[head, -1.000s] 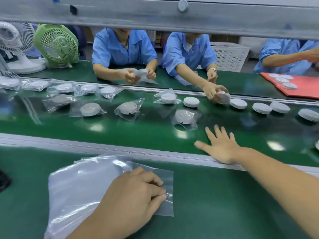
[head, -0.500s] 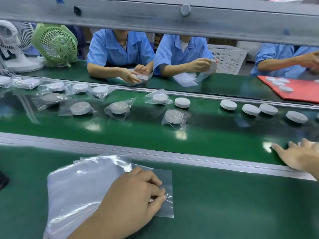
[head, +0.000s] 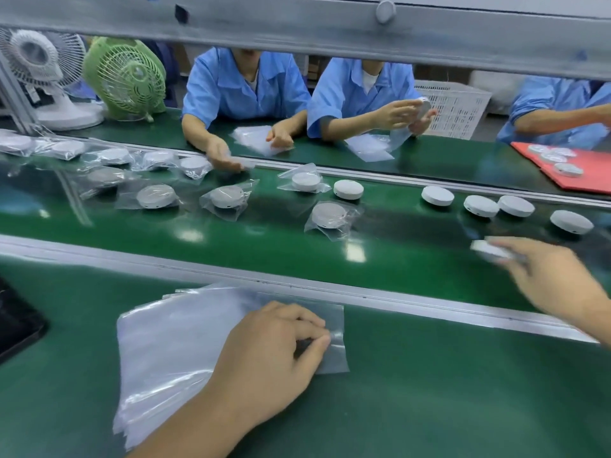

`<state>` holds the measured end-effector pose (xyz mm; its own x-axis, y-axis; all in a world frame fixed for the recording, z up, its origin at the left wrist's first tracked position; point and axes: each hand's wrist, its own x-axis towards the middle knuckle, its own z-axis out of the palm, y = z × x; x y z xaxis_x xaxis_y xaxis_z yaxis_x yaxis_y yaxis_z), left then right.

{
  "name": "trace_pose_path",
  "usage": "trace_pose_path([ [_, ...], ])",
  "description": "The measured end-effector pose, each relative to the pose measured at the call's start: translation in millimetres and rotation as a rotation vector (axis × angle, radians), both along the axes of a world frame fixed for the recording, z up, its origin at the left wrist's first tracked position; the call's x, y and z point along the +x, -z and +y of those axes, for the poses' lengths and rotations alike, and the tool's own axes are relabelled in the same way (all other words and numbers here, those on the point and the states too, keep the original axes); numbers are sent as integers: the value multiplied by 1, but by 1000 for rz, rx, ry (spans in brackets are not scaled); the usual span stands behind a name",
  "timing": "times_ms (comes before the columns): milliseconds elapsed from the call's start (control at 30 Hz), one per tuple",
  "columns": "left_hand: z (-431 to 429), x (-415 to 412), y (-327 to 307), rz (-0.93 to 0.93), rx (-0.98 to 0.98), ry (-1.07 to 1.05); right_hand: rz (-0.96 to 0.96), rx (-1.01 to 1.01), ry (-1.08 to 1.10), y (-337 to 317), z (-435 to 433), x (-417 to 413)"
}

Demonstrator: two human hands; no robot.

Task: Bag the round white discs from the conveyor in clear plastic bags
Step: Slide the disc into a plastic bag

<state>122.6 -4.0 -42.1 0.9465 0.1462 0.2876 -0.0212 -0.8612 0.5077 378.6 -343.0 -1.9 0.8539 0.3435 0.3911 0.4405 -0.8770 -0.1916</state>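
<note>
My left hand (head: 274,355) lies on a stack of clear plastic bags (head: 172,352) on the near green table, thumb and fingertips pinching the top bag's right edge. My right hand (head: 549,276) hovers over the green conveyor belt (head: 231,236) at the right and grips a round white disc (head: 489,251), blurred by motion. Several bare white discs (head: 437,195) lie in a row on the belt's far right. Several bagged discs (head: 330,215) lie across the belt's middle and left.
A metal rail (head: 297,285) divides my table from the belt. Three people in blue shirts work at the far side with bags and discs. Two fans (head: 127,77) stand far left, a white basket (head: 453,107) behind, a red tray (head: 575,170) with discs far right. A dark object (head: 16,325) sits at the left edge.
My right hand swept right along the belt, took hold of a disc and now lifts it back leftward. My left hand stayed on the bags. The discs on the belt drifted left.
</note>
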Motion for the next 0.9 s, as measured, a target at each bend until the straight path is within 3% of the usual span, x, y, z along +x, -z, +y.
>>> trace_pose_path([
  [133, -4, 0, -2, -52, -120, -30, -92, 107, -782, 6, 68, -95],
  [200, -6, -1, -4, -81, -280, -8, -54, 176, -951, 7, 88, -126],
  [333, -10, -5, -13, 46, -717, 233, 129, 507, -836, 8, 115, -154],
  [400, -13, -8, -14, 52, -746, 255, 261, 669, -688, 11, 123, -161],
  [533, -31, -7, -11, -264, -720, 7, 769, 695, -695, 16, 133, -165],
  [567, -33, -7, -12, -307, -750, -41, 801, 658, -717, 15, 136, -165],
  [633, -30, -7, -15, -311, -759, -63, 687, 583, -690, 8, 144, -155],
  [700, -14, -7, -23, -286, -425, -77, 539, 618, -587, -2, 151, -130],
  [767, 11, -8, -32, -203, 172, -118, 376, 675, -425, -7, 159, -87],
  [800, 24, -10, -38, -51, 365, -143, 287, 669, -327, -9, 163, -63],
  [867, 48, -14, -44, 309, 489, -179, 172, 573, -129, -8, 167, -16],
  [900, 57, -16, -41, 378, 482, -160, 178, 471, -54, -4, 168, 5],
])
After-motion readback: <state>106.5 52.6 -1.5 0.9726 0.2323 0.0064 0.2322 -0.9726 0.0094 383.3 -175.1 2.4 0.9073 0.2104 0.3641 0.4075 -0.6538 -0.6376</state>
